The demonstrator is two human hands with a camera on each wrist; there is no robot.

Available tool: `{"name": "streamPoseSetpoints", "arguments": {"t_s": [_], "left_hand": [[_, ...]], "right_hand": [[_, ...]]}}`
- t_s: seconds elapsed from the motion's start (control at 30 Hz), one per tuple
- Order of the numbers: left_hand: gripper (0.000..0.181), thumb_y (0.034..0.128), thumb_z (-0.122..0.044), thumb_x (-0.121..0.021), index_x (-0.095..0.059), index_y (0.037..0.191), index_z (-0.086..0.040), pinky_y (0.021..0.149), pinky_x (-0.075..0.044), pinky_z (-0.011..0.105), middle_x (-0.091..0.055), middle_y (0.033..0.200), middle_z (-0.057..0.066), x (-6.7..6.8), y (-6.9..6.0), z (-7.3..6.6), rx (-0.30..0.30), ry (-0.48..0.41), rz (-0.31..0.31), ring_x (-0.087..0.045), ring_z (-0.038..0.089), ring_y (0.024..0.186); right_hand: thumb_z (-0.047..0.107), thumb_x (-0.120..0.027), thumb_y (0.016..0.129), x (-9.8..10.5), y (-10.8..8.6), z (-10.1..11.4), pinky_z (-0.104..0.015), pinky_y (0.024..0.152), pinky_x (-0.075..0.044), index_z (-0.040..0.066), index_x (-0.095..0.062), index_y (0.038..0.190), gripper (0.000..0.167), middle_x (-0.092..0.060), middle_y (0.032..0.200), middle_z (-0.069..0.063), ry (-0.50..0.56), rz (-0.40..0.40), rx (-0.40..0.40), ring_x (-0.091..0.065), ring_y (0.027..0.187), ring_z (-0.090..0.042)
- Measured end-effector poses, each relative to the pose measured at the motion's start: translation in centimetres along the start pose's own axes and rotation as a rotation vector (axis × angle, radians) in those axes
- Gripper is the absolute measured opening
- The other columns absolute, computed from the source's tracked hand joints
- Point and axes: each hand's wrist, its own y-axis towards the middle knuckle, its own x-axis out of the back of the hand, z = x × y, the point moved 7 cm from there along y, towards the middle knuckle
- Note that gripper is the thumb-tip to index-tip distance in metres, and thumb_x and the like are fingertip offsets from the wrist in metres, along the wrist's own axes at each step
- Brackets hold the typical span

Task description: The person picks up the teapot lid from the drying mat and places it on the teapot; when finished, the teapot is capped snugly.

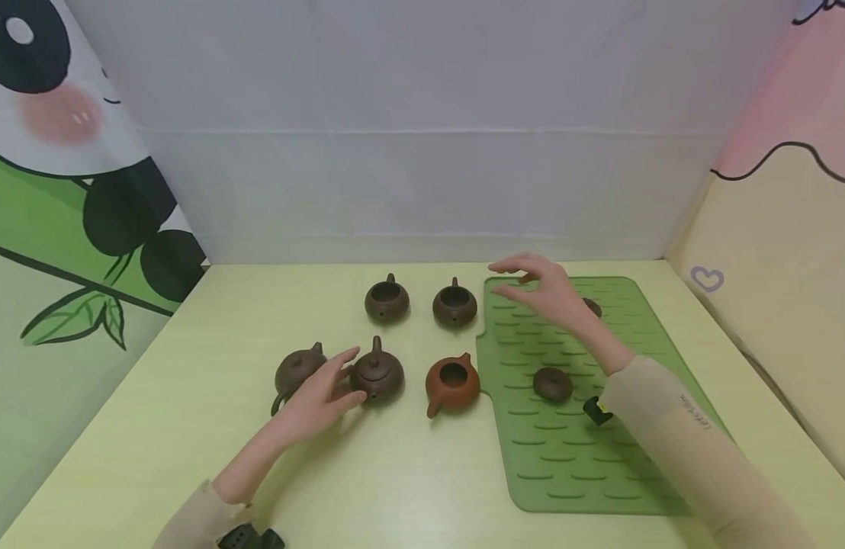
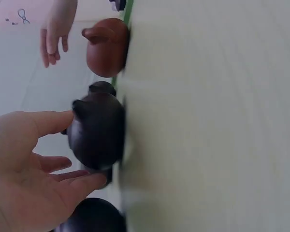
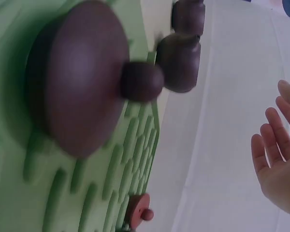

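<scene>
- The two hands are well apart from each other.
- The left hand (image 1: pixel 317 404) is spread beside a dark lidded teapot (image 1: pixel 377 379), thumb and fingers parted around its near side; whether the fingertips touch it cannot be told.
- That teapot stands upright on the pale table (image 1: pixel 409 473), left of the table's middle.
- Another dark teapot (image 1: pixel 299 369) sits just left of it, partly covered by the left hand.
- The right hand (image 1: pixel 539 288) is raised over the far left part of a green mat (image 1: pixel 553 488), its thumb and fingers apart, holding nothing.
- Two dark teapots without lids, one left (image 1: pixel 387 301) and one right (image 1: pixel 454 306), stand near the back edge of the table.
- A reddish teapot (image 1: pixel 453 383), also uncovered, stands just left of the mat.
- On the mat lie a dark lid (image 1: pixel 553 385) and a second dark lid (image 1: pixel 592 307), partly hidden by the right arm.
- The right wrist view also shows a red lid (image 3: pixel 138 211) on the mat.
</scene>
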Motion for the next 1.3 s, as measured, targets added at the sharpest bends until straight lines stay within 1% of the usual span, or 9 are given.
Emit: {"name": "streamPoseSetpoints", "arguments": {"t_s": [0.1, 0.27, 0.43, 0.6, 0.67, 0.8, 0.93, 1.2, 1.3], "left_hand": [[0.069, 0.0967, -0.020, -0.064, -0.029, 0.153, -0.003, 0.113, -0.040, 0.054, -0.033, 0.159, 0.020, 0.4, -0.1, -1.3, -0.060, 0.076, -0.055, -0.036, 0.042, 0.145], [0.065, 0.0949, -0.019, -0.067, -0.035, 0.151, -0.007, 0.115, -0.037, 0.054, -0.042, 0.155, 0.013, 0.6, -0.2, -4.5, -0.168, 0.152, -0.168, -0.039, 0.033, 0.144], [0.064, 0.0920, -0.013, -0.070, -0.040, 0.149, -0.007, 0.112, -0.044, 0.046, -0.046, 0.152, 0.011, -0.3, -0.3, -7.2, -0.241, 0.093, -0.224, -0.046, 0.030, 0.140], [0.064, 0.0912, -0.008, -0.069, -0.040, 0.148, -0.005, 0.112, -0.043, 0.038, -0.045, 0.152, 0.012, -2.3, -0.2, -8.2, -0.252, -0.059, -0.155, -0.044, 0.030, 0.142], [0.065, 0.0914, -0.008, -0.069, -0.039, 0.149, -0.006, 0.113, -0.042, 0.037, -0.044, 0.153, 0.011, -3.1, -0.1, -8.3, -0.233, -0.089, -0.118, -0.043, 0.030, 0.142], [0.067, 0.0926, -0.011, -0.069, -0.036, 0.151, -0.006, 0.114, -0.040, 0.036, -0.040, 0.156, 0.010, -4.5, 0.1, -8.1, -0.205, -0.151, -0.052, -0.042, 0.030, 0.144], [0.071, 0.0936, -0.012, -0.068, -0.030, 0.154, -0.006, 0.116, -0.036, 0.035, -0.033, 0.160, 0.010, -5.5, 0.3, -8.0, -0.182, -0.224, 0.006, -0.035, 0.028, 0.148], [0.075, 0.0949, -0.011, -0.065, -0.023, 0.156, -0.003, 0.118, -0.033, 0.040, -0.024, 0.164, 0.014, -6.9, 1.0, -7.4, -0.154, -0.256, 0.060, -0.026, 0.031, 0.152], [0.073, 0.0952, -0.009, -0.064, -0.024, 0.155, 0.000, 0.118, -0.034, 0.042, -0.024, 0.163, 0.019, -7.4, 1.2, -6.9, -0.149, -0.260, 0.068, -0.027, 0.035, 0.151]], "right_hand": [[0.024, -0.071, 0.092, 0.9, -0.1, -1.0, -0.046, 0.098, -0.052, 0.017, -0.066, 0.129, 0.037, -0.065, 0.130, -0.004, -0.005, -0.029, -0.011, -0.057, 0.121, -0.025], [0.025, -0.070, 0.093, 2.1, -0.5, -2.7, -0.044, 0.098, -0.051, 0.018, -0.066, 0.129, 0.037, -0.066, 0.129, -0.002, 0.005, -0.082, -0.050, -0.058, 0.120, -0.018], [0.027, -0.069, 0.094, 3.1, -1.1, -3.8, -0.036, 0.096, -0.050, 0.021, -0.067, 0.128, 0.034, -0.065, 0.129, -0.002, 0.012, -0.124, -0.066, -0.055, 0.113, -0.002], [0.024, -0.068, 0.094, 3.9, -1.5, -4.4, -0.032, 0.093, -0.051, 0.019, -0.068, 0.126, 0.032, -0.066, 0.127, -0.004, 0.017, -0.180, -0.064, -0.057, 0.111, -0.002], [0.022, -0.068, 0.094, 4.2, -1.6, -4.8, -0.030, 0.091, -0.050, 0.016, -0.069, 0.125, 0.031, -0.066, 0.126, -0.007, 0.007, -0.203, -0.062, -0.057, 0.110, -0.002], [0.014, -0.068, 0.094, 4.6, -1.8, -6.1, -0.024, 0.088, -0.049, 0.011, -0.068, 0.125, 0.032, -0.067, 0.125, -0.013, -0.006, -0.237, -0.063, -0.053, 0.105, 0.008], [0.009, -0.069, 0.093, 5.3, -2.1, -7.3, -0.025, 0.086, -0.048, 0.007, -0.068, 0.125, 0.032, -0.066, 0.124, -0.018, -0.018, -0.262, -0.069, -0.050, 0.102, 0.012], [0.024, -0.065, 0.096, 6.1, -2.8, -8.8, -0.031, 0.091, -0.046, 0.013, -0.067, 0.127, 0.033, -0.065, 0.128, -0.010, -0.062, -0.223, -0.164, -0.054, 0.114, -0.024], [0.023, -0.065, 0.097, 6.0, -2.9, -9.4, -0.038, 0.094, -0.046, 0.011, -0.067, 0.128, 0.033, -0.064, 0.127, -0.012, -0.086, -0.188, -0.177, -0.055, 0.115, -0.030]]}}
